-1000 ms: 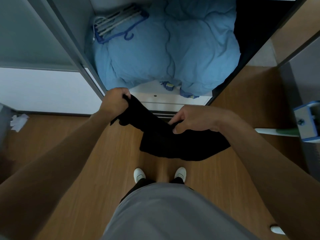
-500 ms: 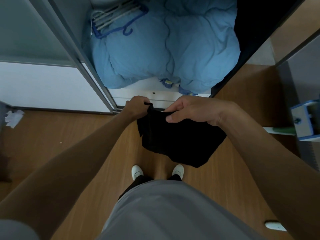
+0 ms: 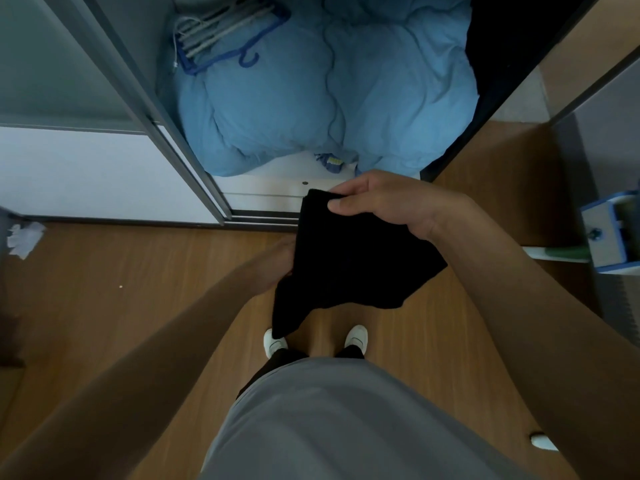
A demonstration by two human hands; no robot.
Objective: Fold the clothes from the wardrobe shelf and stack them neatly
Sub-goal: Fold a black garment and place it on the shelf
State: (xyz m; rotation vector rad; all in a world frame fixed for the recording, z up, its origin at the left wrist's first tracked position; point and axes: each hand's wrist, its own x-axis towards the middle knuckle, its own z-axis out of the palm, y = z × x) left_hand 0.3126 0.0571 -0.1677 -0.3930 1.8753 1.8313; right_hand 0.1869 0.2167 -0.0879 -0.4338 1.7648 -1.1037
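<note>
Two bare hands hold one black garment [image 3: 349, 268] in the air above the wooden floor [image 3: 138, 306], in front of the open wardrobe [image 3: 263, 194]. The right hand [image 3: 388, 202] pinches the top edge of the cloth, thumb on the near side and fingers closed behind it. The left hand [image 3: 278, 261] is lower and mostly hidden behind the fabric — it touches the cloth, but I cannot tell if it is closed. One corner of the garment hangs down toward the white shoes [image 3: 275, 342]. Inside the wardrobe lies a blue duvet [image 3: 311, 98], with hangers [image 3: 221, 32] on it.
</note>
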